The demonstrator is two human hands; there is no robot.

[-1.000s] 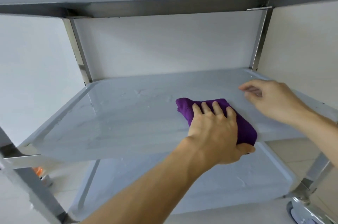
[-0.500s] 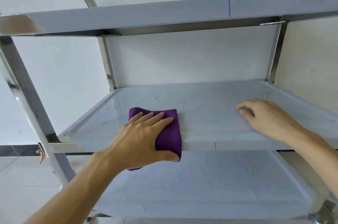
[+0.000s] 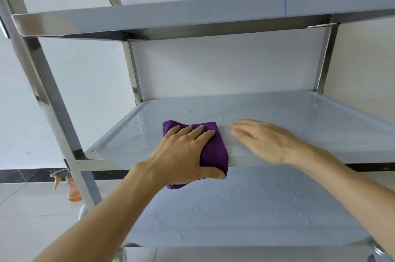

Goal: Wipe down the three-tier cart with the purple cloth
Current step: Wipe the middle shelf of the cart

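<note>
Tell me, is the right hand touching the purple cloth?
Apart. The head view shows a bare strip of the middle shelf between the right hand's fingertips and the purple cloth.

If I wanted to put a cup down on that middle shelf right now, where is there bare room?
The middle shelf is bare along its back, from the left rear post to the right rear post, and across its right part beyond the right hand. The front left is crowded: the left hand presses the purple cloth over the front edge, the right hand just beside it.
</note>
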